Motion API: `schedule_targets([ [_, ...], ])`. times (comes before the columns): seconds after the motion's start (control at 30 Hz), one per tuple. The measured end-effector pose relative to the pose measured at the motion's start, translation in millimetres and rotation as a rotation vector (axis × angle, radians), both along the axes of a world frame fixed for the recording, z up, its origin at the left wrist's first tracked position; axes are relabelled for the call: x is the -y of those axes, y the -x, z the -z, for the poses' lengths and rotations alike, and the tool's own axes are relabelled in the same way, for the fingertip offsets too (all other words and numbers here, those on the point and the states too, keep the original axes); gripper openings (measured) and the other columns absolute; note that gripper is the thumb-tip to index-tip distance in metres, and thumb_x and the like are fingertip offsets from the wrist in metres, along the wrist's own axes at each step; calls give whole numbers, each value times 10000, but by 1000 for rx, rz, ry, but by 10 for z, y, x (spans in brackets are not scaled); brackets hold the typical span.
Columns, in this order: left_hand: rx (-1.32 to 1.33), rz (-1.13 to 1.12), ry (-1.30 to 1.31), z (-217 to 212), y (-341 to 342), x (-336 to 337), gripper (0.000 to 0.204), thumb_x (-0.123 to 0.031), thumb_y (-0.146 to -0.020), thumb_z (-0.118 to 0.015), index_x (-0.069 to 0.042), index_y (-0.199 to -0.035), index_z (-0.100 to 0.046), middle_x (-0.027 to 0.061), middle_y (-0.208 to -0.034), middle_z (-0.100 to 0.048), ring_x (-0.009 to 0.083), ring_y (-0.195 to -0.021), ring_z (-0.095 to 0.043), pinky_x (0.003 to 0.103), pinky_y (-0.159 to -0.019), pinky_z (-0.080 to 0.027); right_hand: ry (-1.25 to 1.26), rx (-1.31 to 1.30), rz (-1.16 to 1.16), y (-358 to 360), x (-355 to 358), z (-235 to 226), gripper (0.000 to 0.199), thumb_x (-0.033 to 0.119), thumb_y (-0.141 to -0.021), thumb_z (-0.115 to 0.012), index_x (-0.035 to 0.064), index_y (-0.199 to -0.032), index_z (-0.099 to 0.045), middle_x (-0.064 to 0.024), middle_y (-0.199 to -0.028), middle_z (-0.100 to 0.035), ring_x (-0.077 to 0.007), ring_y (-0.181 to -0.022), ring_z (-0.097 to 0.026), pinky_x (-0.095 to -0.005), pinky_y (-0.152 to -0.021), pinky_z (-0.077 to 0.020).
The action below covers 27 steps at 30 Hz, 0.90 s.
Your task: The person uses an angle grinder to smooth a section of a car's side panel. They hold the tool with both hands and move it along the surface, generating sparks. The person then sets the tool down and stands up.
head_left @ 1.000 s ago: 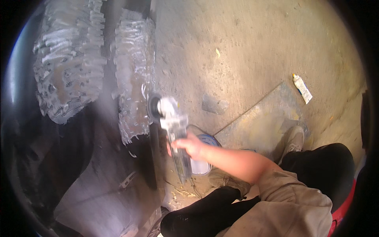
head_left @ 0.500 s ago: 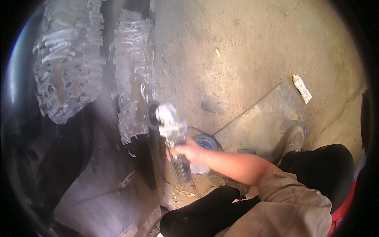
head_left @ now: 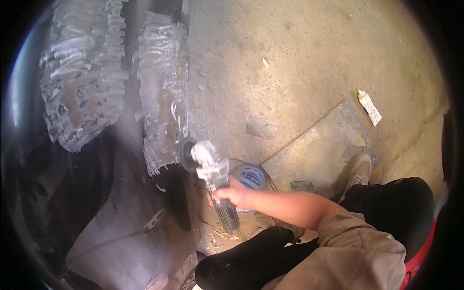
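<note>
Crosswise, right hand (head_left: 234, 192), fingers around grinder body (head_left: 216, 174)

Dark panel (head_left: 130, 237) bars way left of grinder (head_left: 212, 166); round container (head_left: 252, 176) crowds right hand (head_left: 233, 192); floor (head_left: 299, 63) between panel and tube (head_left: 369, 107) mostly clear.

A dusty tan floor (head_left: 309, 43) fills the upper middle and right of the frame. On it lie a white tube (head_left: 369, 108) at right, a broad stained sheet (head_left: 314, 150) right of centre, a grey rectangular patch (head_left: 262, 127) near the centre, and a small pale scrap (head_left: 265, 64) above that. A round tin (head_left: 251, 175) with a blue-and-white lid sits just below centre.
</note>
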<state>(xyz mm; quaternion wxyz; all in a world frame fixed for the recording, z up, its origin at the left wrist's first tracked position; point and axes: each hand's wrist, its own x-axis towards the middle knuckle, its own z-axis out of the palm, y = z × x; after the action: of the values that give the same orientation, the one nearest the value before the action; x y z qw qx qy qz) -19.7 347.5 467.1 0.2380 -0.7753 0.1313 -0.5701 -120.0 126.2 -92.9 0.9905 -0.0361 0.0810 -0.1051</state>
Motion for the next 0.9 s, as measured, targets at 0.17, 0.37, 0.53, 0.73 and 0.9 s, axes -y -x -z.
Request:
schedule_targets([
  [0.17,-38,116,-36,-73,-104,-142,537,-480,-963,-708,51,-897,-748,213,-755,-720,339,-618,-651,462,-598,-527,-157,-75,58,-146,145,-16,215,140,-856,-679,-15,-1003,-653,-147,-853,-700,-251,-752,-696,-396,-714,-556],
  [0.37,-23,-6,-7,135,110,206,528,-468,-960,-715,55,-894,-744,212,-746,-717,350,-619,-653,451,-583,-527,-77,-66,30,-107,154,29,202,125,-857,-702,-12,-998,-655,-141,-888,-706,-263,-787,-706,-402,-752,-570],
  [0.53,-71,44,82,90,35,120,498,-442,-958,-724,53,-908,-737,238,-781,-712,391,-676,-655,474,-633,-523,38,-134,43,-35,-34,29,221,49,-871,-705,-2,-1072,-629,-117,-913,-705,-217,-826,-711,-387,-796,-583],
  [0.73,-81,79,76,86,40,125,481,-422,-956,-729,59,-937,-732,249,-815,-718,404,-718,-659,482,-678,-527,29,-278,139,-161,322,-17,187,83,-862,-685,-4,-1024,-650,-102,-906,-703,-209,-812,-694,-374,-761,-558],
  [0.9,-86,37,74,37,42,96,489,-431,-953,-728,58,-927,-733,246,-807,-719,397,-697,-656,484,-657,-527,202,-317,173,-174,255,-64,230,58,-865,-697,7,-1078,-626,-83,-918,-698,-190,-831,-682,-355,-780,-546],
])
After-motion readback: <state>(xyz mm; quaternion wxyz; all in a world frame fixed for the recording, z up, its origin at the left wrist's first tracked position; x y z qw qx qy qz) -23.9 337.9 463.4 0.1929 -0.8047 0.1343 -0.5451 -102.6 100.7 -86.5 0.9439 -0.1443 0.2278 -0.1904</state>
